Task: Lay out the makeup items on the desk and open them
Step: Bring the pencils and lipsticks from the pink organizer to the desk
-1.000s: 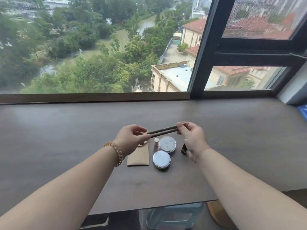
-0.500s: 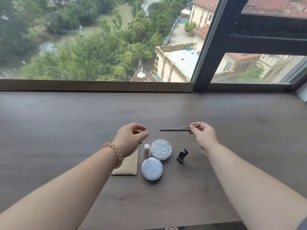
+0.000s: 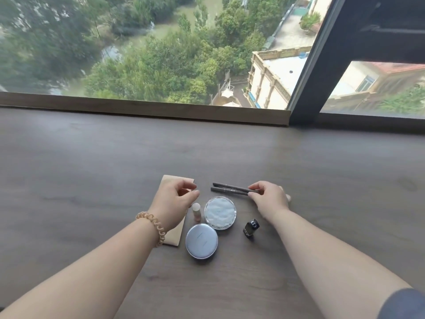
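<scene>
Two thin dark makeup pencils (image 3: 226, 188) lie side by side low over the desk (image 3: 92, 171), and my right hand (image 3: 269, 199) pinches their right ends. My left hand (image 3: 176, 199) hovers with loosely curled fingers over a tan pouch (image 3: 173, 236) and holds nothing. Between my hands lie a small pink bottle (image 3: 196, 211), a clear round compact with a white puff (image 3: 220, 212), a silver-blue round compact (image 3: 201, 241) with its lid on, and a small dark bottle (image 3: 251, 227).
A wooden sill (image 3: 147, 108) and a large window close off the far side of the desk. A dark window frame (image 3: 322, 65) rises at the right. The desk's near edge is out of view.
My left hand let go of the pencils about a second ago. My right hand has since lowered both pencils toward the desk behind the compacts. The camera tilted down.
</scene>
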Demonstrator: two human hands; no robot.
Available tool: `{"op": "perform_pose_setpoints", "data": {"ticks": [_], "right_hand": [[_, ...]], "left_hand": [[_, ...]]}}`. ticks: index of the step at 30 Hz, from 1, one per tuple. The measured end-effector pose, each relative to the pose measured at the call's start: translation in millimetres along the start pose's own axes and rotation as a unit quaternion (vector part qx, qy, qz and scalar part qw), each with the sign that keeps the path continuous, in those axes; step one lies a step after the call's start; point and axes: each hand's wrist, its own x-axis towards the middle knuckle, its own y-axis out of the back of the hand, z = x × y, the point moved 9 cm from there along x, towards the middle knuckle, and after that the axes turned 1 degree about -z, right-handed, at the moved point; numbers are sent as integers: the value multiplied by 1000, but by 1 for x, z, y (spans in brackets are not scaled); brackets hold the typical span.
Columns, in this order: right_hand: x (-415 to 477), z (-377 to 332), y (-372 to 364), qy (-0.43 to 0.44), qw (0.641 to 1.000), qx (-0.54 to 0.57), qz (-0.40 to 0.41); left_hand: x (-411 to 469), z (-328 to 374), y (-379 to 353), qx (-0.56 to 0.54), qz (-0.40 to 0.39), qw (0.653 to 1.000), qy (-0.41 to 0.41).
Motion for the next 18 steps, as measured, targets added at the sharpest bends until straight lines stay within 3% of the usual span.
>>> {"op": "perform_pose_setpoints", "data": {"ticks": [7, 18], "right_hand": [[0, -7, -3, 37, 993, -110, -25], [-40, -58, 33, 96, 995, -24, 22]], "left_hand": [[2, -6, 0, -13, 15, 999, 28], [-12, 2, 8, 67, -25, 997, 43]]}}
